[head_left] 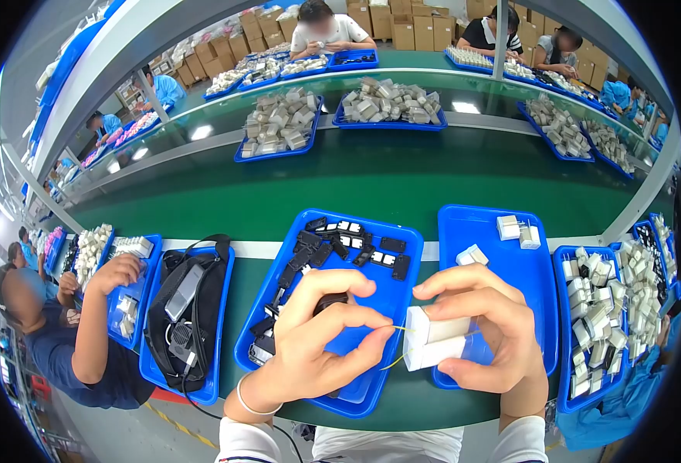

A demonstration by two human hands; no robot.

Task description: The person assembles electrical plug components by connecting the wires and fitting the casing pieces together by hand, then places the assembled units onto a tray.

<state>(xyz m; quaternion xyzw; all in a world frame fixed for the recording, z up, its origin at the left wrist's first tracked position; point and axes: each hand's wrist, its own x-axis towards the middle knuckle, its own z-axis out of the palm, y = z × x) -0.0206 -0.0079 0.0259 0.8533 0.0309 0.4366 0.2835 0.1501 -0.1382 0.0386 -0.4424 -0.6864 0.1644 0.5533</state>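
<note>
My right hand (495,332) grips a white plastic housing (437,338) between thumb and fingers, with its wide end toward the left. Two thin yellow wires stick out of that end. My left hand (329,339) pinches the upper wire (401,328) between thumb and index finger; the lower wire hangs free. Something dark, partly hidden, shows behind the curled fingers of my left hand. Below the hands, a blue tray (411,239) holds black and white parts (348,230). Another blue tray (541,212), under my right hand, holds a few white housings (519,230).
A black bag (178,309) lies in a blue tray at left, beside a co-worker's arm (93,332). At right stands a tray of white housings (594,309). More filled trays (279,123) and several people are across the green bench (340,174), under a metal frame.
</note>
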